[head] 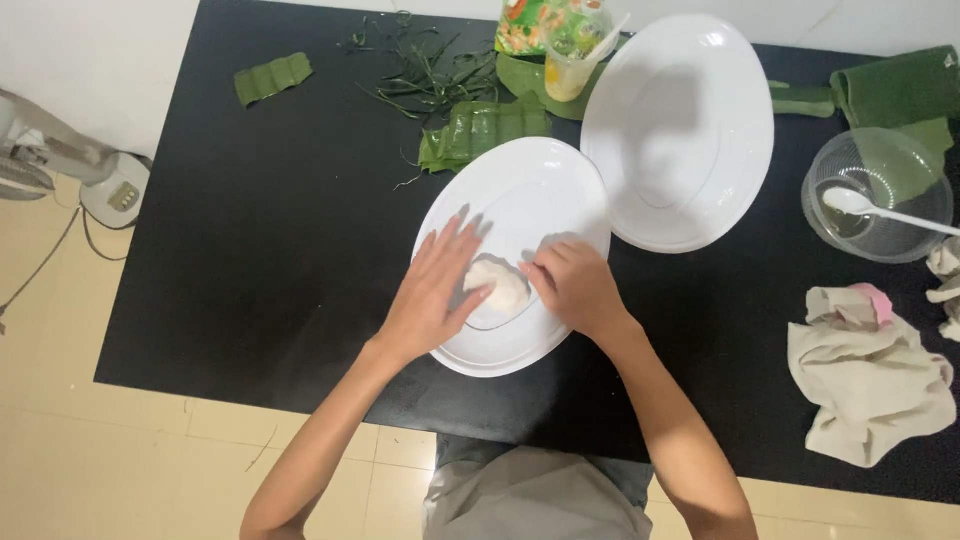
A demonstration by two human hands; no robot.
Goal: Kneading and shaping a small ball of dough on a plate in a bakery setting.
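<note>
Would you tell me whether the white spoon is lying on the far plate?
No, the white spoon rests in the clear bowl, to the right of the far plate.

dough lump [498,283] part-hidden, fan [60,165] cut off

A lump of dough [497,285] lies on the near plate [520,190], between both hands. A second plate [680,130] sits behind and right; a bowl [880,200] and cloth [868,375] lie farther right on the tabletop [270,250].
</note>
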